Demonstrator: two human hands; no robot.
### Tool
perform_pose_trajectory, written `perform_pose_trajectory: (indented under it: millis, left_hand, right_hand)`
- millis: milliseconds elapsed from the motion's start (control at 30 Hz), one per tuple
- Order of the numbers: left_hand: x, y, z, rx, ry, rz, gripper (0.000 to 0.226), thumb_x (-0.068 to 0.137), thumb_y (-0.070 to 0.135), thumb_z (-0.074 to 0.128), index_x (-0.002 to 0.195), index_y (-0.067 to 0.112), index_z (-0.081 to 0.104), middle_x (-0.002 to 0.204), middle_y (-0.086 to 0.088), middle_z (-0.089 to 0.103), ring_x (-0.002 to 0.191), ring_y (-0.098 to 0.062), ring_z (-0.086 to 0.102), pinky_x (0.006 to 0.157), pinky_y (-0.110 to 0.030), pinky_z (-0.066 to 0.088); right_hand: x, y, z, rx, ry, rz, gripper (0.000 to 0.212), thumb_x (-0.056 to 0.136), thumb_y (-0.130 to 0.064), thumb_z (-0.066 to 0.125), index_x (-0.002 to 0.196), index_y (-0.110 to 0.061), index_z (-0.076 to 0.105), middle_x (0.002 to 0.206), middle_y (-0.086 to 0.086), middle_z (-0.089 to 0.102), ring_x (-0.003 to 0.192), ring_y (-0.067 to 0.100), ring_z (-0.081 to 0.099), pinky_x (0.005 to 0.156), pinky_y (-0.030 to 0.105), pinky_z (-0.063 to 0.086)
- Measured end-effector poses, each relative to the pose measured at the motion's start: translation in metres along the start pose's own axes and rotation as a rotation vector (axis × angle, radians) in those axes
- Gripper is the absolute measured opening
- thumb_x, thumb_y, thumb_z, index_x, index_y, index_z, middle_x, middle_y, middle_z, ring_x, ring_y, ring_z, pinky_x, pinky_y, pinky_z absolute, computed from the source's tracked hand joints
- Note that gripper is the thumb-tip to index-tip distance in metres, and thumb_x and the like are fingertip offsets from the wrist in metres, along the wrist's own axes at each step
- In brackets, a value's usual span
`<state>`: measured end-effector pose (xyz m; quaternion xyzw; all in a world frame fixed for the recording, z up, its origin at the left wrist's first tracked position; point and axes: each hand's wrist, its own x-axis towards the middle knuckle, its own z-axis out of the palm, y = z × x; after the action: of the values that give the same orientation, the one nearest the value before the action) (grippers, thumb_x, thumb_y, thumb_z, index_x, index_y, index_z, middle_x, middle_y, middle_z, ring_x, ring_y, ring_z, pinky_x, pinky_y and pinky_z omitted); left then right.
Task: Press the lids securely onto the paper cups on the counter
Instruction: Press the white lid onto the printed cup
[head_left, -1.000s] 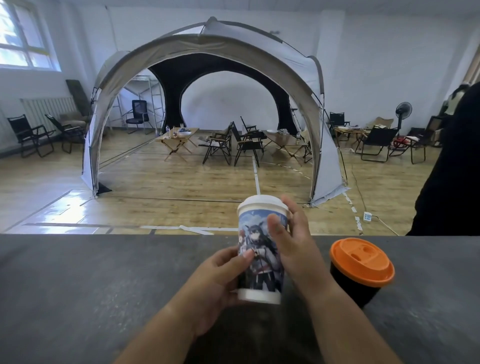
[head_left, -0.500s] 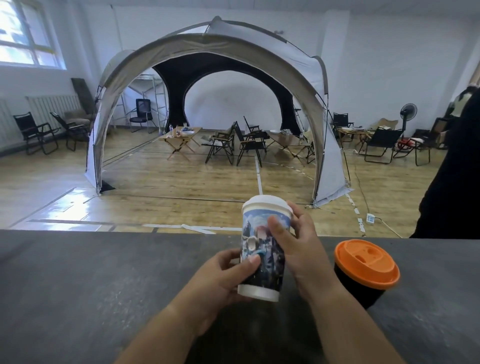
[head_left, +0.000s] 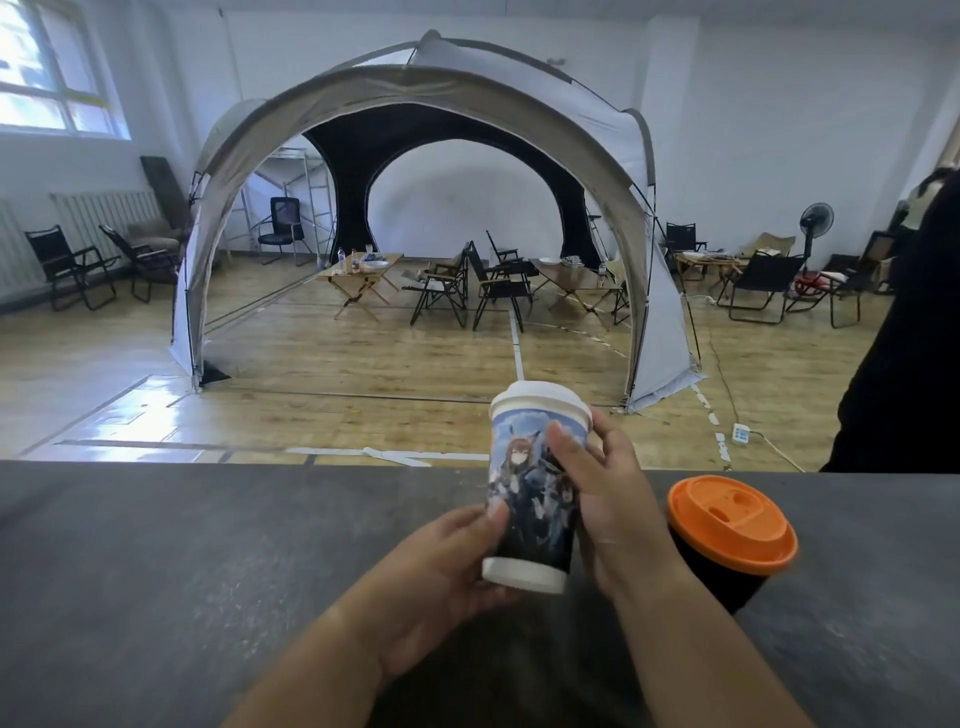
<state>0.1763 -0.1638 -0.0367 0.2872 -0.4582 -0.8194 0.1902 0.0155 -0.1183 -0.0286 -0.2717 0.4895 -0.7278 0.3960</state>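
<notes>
Both hands on the printed paper cup (head_left: 530, 499), held at the middle of the grey counter (head_left: 156, 571).
My left hand (head_left: 441, 566) grips its base and my right hand (head_left: 613, 499) wraps its upper side. The white lid (head_left: 540, 400) is on, the artwork is anime-style, and I can't read any lettering. Just right stands a black cup (head_left: 717, 577) with an orange lid (head_left: 732, 519).

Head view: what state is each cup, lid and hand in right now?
Printed cup, held in both hands, leaning slightly.
White lid, on the printed cup; how tightly it sits cannot be told.
Black cup, standing on the counter, untouched.
Orange lid, on the black cup.
Left hand, grips the printed cup's lower part.
Right hand, grips its upper side, thumb across the print.
</notes>
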Motion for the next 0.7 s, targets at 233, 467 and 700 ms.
perform_pose_trajectory:
  millis: [233, 467, 700]
  left_hand:
    - [0.0023, -0.0022, -0.0044, -0.101, -0.074, 0.01, 0.035, 0.076, 0.019, 0.075, 0.102, -0.004, 0.072, 0.111, -0.026, 0.068, 0.091, -0.03, 0.071, 0.076, -0.036, 0.061]
    - [0.0007, -0.002, -0.0006, 0.038, 0.013, 0.048, 0.049, 0.08, 0.034, 0.066, 0.12, 0.007, 0.065, 0.114, -0.018, 0.07, 0.098, -0.03, 0.068, 0.088, -0.042, 0.055]
    - [-0.0002, -0.0007, -0.0001, -0.062, -0.033, 0.035, 0.045, 0.078, 0.025, 0.066, 0.114, -0.003, 0.063, 0.106, -0.023, 0.07, 0.086, -0.028, 0.07, 0.076, -0.036, 0.059]
  right_hand:
    - [0.004, 0.0045, -0.002, 0.314, -0.142, 0.243, 0.069, 0.082, -0.039, 0.07, 0.139, -0.006, 0.049, 0.127, 0.025, 0.064, 0.114, 0.042, 0.064, 0.088, 0.052, 0.056]
    - [-0.0004, 0.0022, 0.0036, 0.052, -0.015, -0.029, 0.074, 0.068, -0.03, 0.079, 0.134, -0.018, 0.048, 0.115, 0.013, 0.071, 0.098, 0.03, 0.073, 0.087, 0.05, 0.059]
    - [0.0, 0.004, -0.0007, 0.266, -0.123, 0.194, 0.06, 0.081, -0.031, 0.07, 0.134, -0.009, 0.054, 0.126, 0.026, 0.064, 0.118, 0.044, 0.061, 0.101, 0.061, 0.047]
